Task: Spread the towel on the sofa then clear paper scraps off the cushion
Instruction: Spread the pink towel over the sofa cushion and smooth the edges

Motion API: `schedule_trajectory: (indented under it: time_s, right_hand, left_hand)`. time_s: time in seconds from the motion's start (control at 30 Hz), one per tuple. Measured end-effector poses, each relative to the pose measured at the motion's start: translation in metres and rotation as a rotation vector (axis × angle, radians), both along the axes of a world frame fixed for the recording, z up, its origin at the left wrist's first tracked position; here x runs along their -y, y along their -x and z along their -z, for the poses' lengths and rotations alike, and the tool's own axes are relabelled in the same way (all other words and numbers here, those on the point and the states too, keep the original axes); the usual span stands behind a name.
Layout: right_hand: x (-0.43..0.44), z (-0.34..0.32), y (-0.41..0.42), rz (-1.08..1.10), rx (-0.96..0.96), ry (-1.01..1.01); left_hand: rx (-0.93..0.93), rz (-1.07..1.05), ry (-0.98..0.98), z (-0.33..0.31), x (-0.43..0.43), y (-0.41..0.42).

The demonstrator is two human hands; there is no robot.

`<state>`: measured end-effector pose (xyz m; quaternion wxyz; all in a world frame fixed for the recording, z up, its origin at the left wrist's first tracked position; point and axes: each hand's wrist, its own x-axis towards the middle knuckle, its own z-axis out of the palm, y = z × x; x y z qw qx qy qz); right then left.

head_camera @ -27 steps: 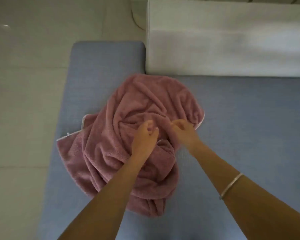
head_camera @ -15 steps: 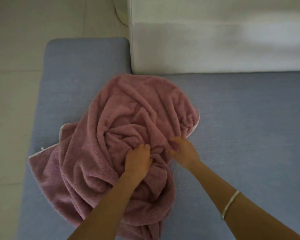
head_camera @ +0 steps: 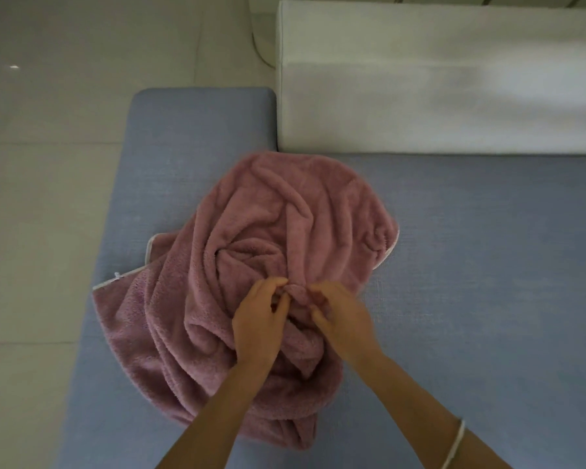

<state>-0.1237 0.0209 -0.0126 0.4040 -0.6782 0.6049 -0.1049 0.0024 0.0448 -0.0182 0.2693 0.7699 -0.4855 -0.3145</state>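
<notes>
Nearest: two bare forearms entering from the lower edge, the right one wearing a thin pale bangle (head_camera: 455,443) at the wrist. Left hand (head_camera: 257,324): resting on the bunched cloth, fingers (head_camera: 278,284) curled and pinching a raised fold. Right hand (head_camera: 344,319): just beside the left, fingers clenched on the same ridge of fabric between the two hands. Pink towel (head_camera: 268,238): fluffy, crumpled in a heap with deep creases, lying on the blue seat cushion (head_camera: 487,265) toward its left end; a white-trimmed edge shows at the heap's left and right sides. White back cushion (head_camera: 437,82): upright beyond the towel, along the far side of the seat. Pale tiled floor (head_camera: 48,164): left of the sofa and beyond it.
</notes>
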Motion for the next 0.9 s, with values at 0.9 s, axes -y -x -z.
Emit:
schedule_trajectory:
  time_s: [0.9]
  right_hand:
    - [-0.001,-0.062,0.107,0.372,0.149,0.083]
  left_hand:
    - [0.312,0.697,-0.454,-0.036,0.007,0.025]
